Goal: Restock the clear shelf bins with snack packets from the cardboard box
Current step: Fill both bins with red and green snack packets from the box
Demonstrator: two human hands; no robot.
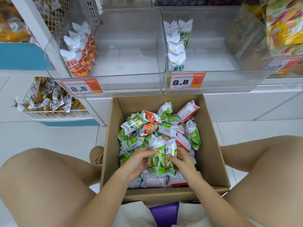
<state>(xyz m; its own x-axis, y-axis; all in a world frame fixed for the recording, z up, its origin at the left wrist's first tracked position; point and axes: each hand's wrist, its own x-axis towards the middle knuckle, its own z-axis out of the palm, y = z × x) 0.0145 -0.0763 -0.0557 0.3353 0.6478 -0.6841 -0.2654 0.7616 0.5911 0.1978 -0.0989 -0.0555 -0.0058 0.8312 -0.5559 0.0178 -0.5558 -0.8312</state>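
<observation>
Gripping two green packets (161, 157) in left hand (139, 163) and right hand (182, 159), she had both clear bins (131, 46) nearly empty, cardboard box (211, 145) full.

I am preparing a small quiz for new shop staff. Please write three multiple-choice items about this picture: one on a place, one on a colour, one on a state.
1. Where does the cardboard box stand?
A. on the floor between the person's knees
B. inside a shelf bin
C. on the wire basket

2. What colour are the packets in the right bin?
A. blue
B. green and white
C. black

3. What are the two hands doing?
A. hanging idle outside the box
B. together holding green packets in the box
C. touching a price tag

Key: 1 A, the box sits on the floor tiles below the bins; 2 B, the packets in it show green print on white; 3 B, the left hand and right hand grip the bundle from both sides.
</observation>
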